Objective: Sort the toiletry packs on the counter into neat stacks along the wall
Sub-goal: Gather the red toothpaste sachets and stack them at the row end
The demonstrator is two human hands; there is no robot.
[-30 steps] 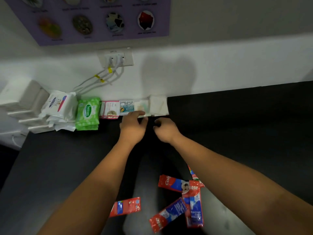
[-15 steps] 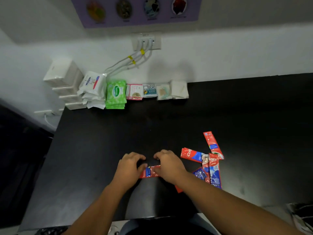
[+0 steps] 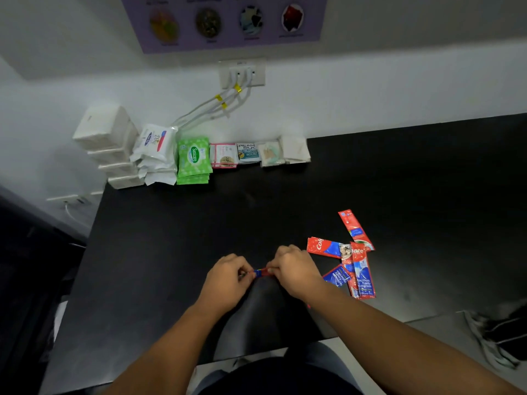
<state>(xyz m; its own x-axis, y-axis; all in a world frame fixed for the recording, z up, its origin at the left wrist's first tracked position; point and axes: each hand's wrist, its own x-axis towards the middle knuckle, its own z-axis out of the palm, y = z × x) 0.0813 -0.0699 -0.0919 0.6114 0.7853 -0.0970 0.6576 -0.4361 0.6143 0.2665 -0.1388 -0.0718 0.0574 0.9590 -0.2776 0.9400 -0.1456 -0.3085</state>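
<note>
A red and blue toothpaste sachet sits low in the middle of the frame, close to the near edge of the black counter; only a short strip of it shows, pinched between the left hand and the right hand, each with fingers curled over one end. The sachet looks thin and slick, so a light pinch may let it slip, and this near the edge it could drop off the counter; most of it is hidden under the fingers, so I cannot tell whether it is flat or creased. Just right of the right hand lies a loose pile of toothpaste sachets, overlapping at odd angles; the right wrist is just beside them, and a careless sweep may scatter them or push one over the edge. In the upper left of the frame the row along the wall runs from white boxes through white wipe packs and green wipe packs to small flat sachets; the white wipe packs lean and fan out, so a nudge while adding to the row may topple them. Long narrow sachets probably stack badly unless their edges are lined up first.
</note>
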